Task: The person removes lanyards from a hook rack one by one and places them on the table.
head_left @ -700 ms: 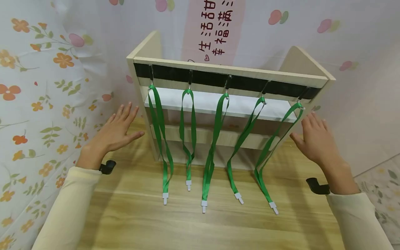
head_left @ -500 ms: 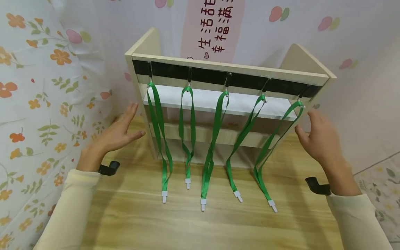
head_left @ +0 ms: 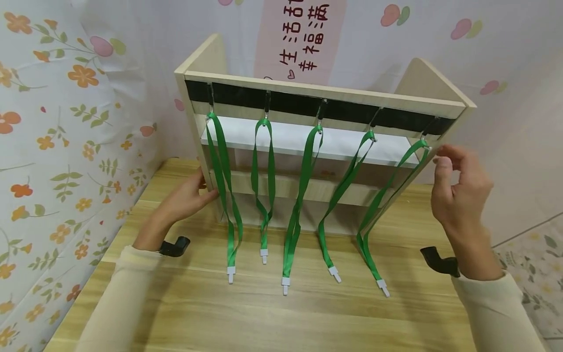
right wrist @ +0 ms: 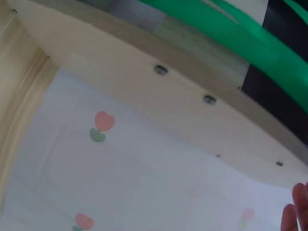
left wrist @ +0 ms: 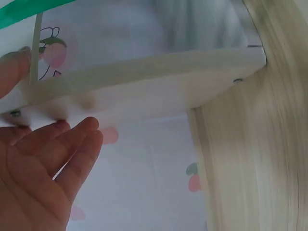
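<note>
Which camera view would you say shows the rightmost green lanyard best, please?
The head view: the rightmost green lanyard shows whole there, from its hook on the wooden rack down to its white clip on the table. The right wrist view catches only close green bands of strap; the left wrist view shows just a green sliver, lanyard unclear.

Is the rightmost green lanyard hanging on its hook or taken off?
Hanging: the rightmost green lanyard loops from its hook.
</note>
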Available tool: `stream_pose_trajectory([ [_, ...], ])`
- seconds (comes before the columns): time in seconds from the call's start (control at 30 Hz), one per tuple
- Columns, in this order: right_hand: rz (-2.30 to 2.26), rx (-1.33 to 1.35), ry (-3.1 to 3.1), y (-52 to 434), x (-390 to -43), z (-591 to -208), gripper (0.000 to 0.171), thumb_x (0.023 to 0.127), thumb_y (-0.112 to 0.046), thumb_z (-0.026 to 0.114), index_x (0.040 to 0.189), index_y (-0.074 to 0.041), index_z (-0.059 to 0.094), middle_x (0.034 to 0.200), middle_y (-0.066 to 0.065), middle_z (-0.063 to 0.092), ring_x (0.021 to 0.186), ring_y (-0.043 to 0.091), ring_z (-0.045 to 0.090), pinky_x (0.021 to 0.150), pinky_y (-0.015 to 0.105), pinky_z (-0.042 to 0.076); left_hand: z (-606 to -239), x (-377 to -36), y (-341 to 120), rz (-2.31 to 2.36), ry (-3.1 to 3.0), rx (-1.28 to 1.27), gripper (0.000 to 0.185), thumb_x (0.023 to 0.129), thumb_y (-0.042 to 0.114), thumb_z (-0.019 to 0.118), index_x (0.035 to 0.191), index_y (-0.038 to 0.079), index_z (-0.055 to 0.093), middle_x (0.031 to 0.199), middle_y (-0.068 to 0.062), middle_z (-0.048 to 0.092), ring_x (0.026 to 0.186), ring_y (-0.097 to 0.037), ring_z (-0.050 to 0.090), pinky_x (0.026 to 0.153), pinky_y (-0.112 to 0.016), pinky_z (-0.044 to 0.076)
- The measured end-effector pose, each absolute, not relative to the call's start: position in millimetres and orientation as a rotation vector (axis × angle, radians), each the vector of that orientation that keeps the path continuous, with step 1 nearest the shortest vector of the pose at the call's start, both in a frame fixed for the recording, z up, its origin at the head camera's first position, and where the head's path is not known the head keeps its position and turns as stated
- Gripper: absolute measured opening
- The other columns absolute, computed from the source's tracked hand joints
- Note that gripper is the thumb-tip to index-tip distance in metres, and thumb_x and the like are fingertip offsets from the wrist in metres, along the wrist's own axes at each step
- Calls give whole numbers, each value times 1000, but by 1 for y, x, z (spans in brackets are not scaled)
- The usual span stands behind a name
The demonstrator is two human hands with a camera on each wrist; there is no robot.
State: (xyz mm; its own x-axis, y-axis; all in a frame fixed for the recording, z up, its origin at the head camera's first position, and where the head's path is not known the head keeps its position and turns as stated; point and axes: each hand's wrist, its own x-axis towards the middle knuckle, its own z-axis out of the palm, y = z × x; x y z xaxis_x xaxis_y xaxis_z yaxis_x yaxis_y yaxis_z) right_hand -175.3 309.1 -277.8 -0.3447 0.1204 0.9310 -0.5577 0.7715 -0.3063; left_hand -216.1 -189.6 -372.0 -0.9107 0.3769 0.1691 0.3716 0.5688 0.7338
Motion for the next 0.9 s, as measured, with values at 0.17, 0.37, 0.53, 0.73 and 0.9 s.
stream_pose_trajectory([
  [0.17, 749, 303, -1698, 298, -173, -276, 39, 82, -22, 52, 82, 16, 59, 75, 31, 56, 77, -11, 46, 73, 10, 36, -376, -217, -185, 1324, 2806, 648, 54, 95, 7, 62, 143, 4, 37, 132, -23, 57, 119, -40, 58, 97, -54, 48],
  [0.37, 731, 376, -1747, 292, -171, -278, 47, 82, -32, 59, 82, 15, 60, 69, 28, 57, 71, -8, 48, 69, 5, 36, -386, -218, -180, 1278, 2846, 638, 52, 93, 0, 61, 139, 0, 37, 123, -25, 63, 111, -40, 63, 91, -53, 52],
  [0.53, 703, 350, -1818, 285, -171, -277, 46, 83, -32, 61, 85, 14, 61, 68, 28, 59, 67, -11, 44, 67, 3, 33, -389, -214, -176, 1216, 2900, 574, 45, 95, 4, 55, 135, -3, 37, 117, -29, 64, 101, -39, 66, 81, -50, 54],
  [0.73, 672, 302, -1882, 283, -175, -275, 48, 85, -37, 61, 85, 11, 62, 66, 25, 62, 65, -23, 40, 63, 1, 31, -390, -211, -173, 1173, 2943, 524, 40, 96, 6, 52, 132, -2, 39, 103, -26, 67, 84, -32, 64, 67, -40, 49],
  [0.9, 619, 282, -1918, 279, -177, -272, 55, 85, -47, 61, 80, 7, 62, 61, 21, 60, 64, -23, 37, 62, 3, 28, -392, -211, -172, 1182, 2975, 540, 40, 94, 4, 51, 132, 1, 39, 93, -21, 68, 73, -27, 59, 62, -36, 45],
])
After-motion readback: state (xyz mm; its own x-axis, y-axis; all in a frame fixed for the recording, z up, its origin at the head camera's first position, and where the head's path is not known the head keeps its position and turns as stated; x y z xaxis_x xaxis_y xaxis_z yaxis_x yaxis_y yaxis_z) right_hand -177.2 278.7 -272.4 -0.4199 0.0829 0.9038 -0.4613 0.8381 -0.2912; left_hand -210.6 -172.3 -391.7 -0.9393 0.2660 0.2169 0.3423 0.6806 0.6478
